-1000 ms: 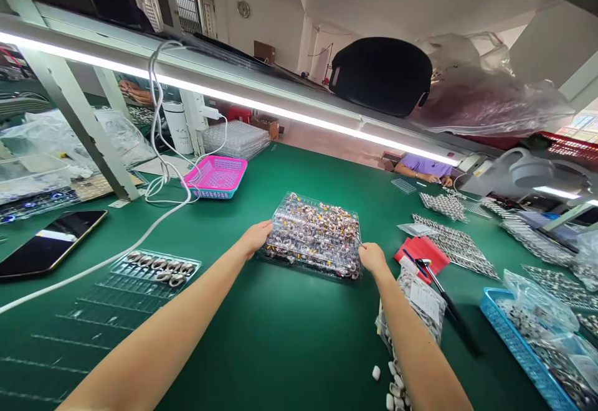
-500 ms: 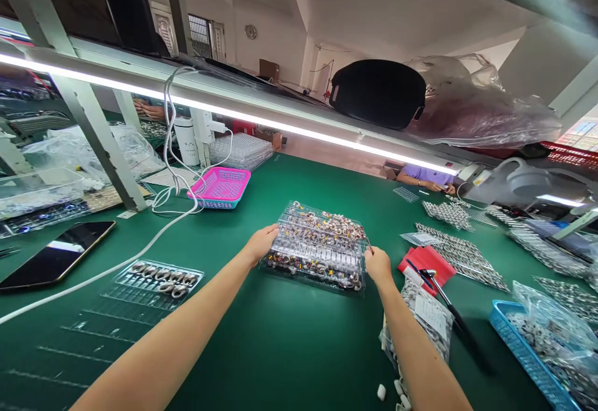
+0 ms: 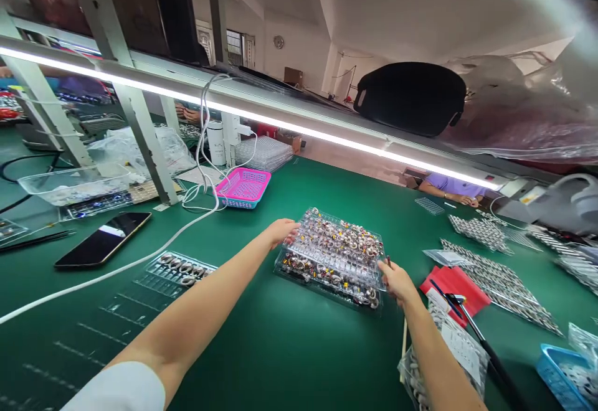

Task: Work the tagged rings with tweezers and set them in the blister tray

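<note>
A clear plastic tray [image 3: 343, 236] full of small ring-shaped metal pieces, some with yellow or red bits, slants above a second clear tray [image 3: 327, 274] of similar pieces on the green table. My left hand [image 3: 281, 231] is closed at the upper tray's left edge, fingertips against the rim. At its right edge my right hand [image 3: 395, 280] grips the same tray, its thumb and fingers closed round the rim. A thin dark thing by the right fingertips is too small to make out. Whether the two trays touch at the back I cannot tell.
Left lie a partly filled clear tray [image 3: 182, 268], a phone [image 3: 105, 241], a white cable [image 3: 140, 258] and a pink basket [image 3: 245, 184]. Right are a red pouch [image 3: 460, 292], a bag of parts [image 3: 460, 349], loaded trays [image 3: 504, 280] and a blue basket [image 3: 560, 373]. A co-worker [image 3: 451, 190] sits across.
The view has turned left, so the scene sits further right. Both hands keep hold of the upper tray, whose front right corner has dropped slightly towards the lower one.
</note>
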A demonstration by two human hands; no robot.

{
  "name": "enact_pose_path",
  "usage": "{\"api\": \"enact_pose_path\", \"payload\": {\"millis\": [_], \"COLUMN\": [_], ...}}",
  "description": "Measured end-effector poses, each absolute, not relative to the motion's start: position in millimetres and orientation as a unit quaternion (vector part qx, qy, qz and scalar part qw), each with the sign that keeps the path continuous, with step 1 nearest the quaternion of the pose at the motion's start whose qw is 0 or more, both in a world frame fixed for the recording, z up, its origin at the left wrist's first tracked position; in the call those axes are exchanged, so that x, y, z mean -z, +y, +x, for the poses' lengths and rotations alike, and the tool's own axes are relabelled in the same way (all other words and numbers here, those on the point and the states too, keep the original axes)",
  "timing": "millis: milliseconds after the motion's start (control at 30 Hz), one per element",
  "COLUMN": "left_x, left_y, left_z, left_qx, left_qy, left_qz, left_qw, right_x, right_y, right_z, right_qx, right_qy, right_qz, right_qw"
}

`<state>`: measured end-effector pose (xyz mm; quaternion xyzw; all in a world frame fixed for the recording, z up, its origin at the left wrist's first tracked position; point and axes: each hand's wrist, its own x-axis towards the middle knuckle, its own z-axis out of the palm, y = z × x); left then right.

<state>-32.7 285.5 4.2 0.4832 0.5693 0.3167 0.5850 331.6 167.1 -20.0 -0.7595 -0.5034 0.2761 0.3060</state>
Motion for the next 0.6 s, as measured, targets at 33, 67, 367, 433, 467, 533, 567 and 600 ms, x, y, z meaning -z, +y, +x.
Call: {"api": "enact_pose_path", "payload": {"millis": [33,67,367,433,467,533,567,600], "left_x": [-4.6,-4.9,-19.3,-29.4,-35.9,-50.9,-59.0,-66.9], "left_y": [290.8,295.8,304.8,295.1,288.7,272.9,263.4,252.9], "left_z": [-32.0,-31.1,-20.1,-21.9,-24.0,-30.8,-35.4,-40.7], "left_qx": [-0.313,-0.309,-0.345,-0.376,-0.393,-0.430,-0.446,-0.460], "left_qy": [0.570,0.570,0.530,0.515,0.507,0.493,0.486,0.481], "left_qz": [0.481,0.481,0.511,0.514,0.514,0.511,0.508,0.505], "left_qw": [0.588,0.590,0.582,0.574,0.569,0.558,0.554,0.550], "right_x": [19.4,18.4,-6.1,-18.6,-25.8,-41.8,-50.2,-58.9], "right_y": [166.9,166.5,156.1,149.0,143.8,129.1,119.4,108.0], "right_z": [332.2,332.7,335.0,332.9,331.1,326.5,323.9,321.0], "right_qx": [-0.300,-0.316,-0.365,-0.362,-0.360,-0.354,-0.350,-0.347], "right_qy": [-0.489,-0.479,-0.434,-0.437,-0.440,-0.451,-0.457,-0.462], "right_qz": [-0.754,-0.748,-0.705,-0.699,-0.696,-0.691,-0.689,-0.687], "right_qw": [0.320,0.333,0.426,0.436,0.438,0.441,0.441,0.439]}}
